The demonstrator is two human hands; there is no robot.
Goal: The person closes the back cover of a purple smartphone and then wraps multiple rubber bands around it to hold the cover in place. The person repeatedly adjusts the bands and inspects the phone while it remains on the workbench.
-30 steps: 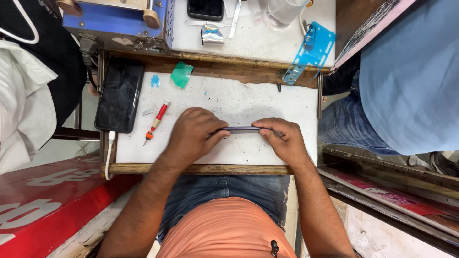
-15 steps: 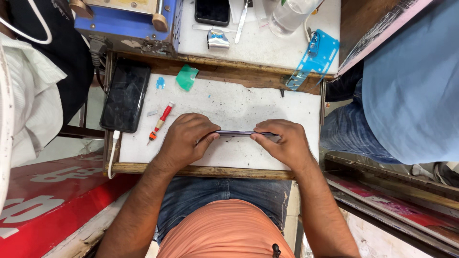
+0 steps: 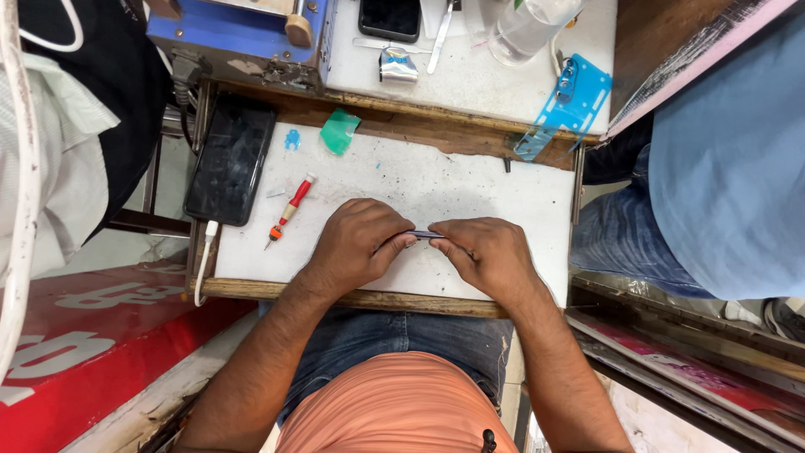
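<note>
My left hand (image 3: pixel 356 246) and my right hand (image 3: pixel 485 255) meet over the white work board (image 3: pixel 470 189). Between them they grip a thin dark device (image 3: pixel 423 235), seen edge-on, with only a short strip showing between the fingertips. Both hands curl around it, so most of it is hidden. A red-handled screwdriver (image 3: pixel 288 210) lies on the board to the left of my left hand.
A black phone (image 3: pixel 230 161) lies at the board's left edge with a white cable (image 3: pixel 204 256) below it. A green pick (image 3: pixel 339 132) and a small blue piece (image 3: pixel 292 139) rest near the back. Beyond stand a blue machine (image 3: pixel 239 29), another phone (image 3: pixel 390 17), tweezers (image 3: pixel 441 33), a clear bottle (image 3: pixel 530 29). A person in blue (image 3: pixel 713 159) sits at right.
My hands have drawn closer together along the thin device, so less of it shows between them. The view has shifted slightly.
</note>
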